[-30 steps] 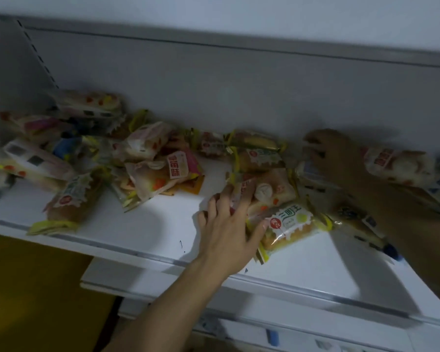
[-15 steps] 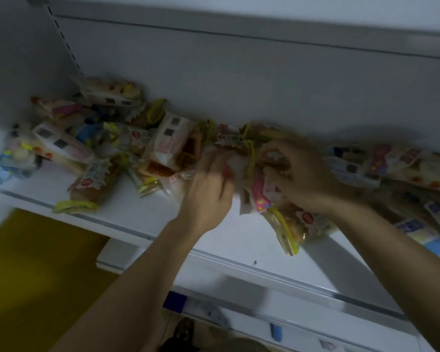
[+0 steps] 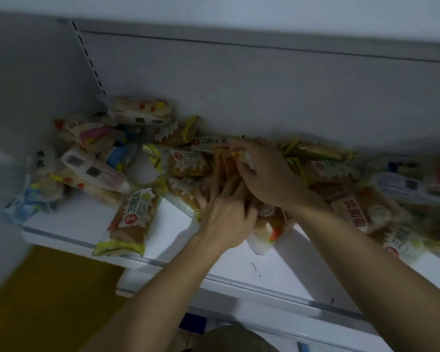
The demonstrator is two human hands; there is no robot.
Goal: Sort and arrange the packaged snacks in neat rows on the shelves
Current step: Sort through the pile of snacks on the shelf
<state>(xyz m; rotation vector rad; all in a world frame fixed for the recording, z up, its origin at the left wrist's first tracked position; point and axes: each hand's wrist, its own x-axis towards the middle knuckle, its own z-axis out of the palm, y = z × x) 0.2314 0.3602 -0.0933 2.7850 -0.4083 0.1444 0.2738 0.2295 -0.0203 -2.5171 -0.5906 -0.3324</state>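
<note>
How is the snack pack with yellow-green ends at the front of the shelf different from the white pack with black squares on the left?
The yellow-green pack shows brown cake inside; the white pack looks pale with pinkish trim. The yellow-green pack lies on the bare shelf, its lower end at the front edge; the white pack sits on top of other snacks. It points toward the front; the white one lies slantwise. Both are sealed plastic wrappers, and neither hand touches them.

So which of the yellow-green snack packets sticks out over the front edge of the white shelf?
The brown cake packet with yellow-green ends, left of both hands; its lower end overhangs the white shelf edge.
</note>
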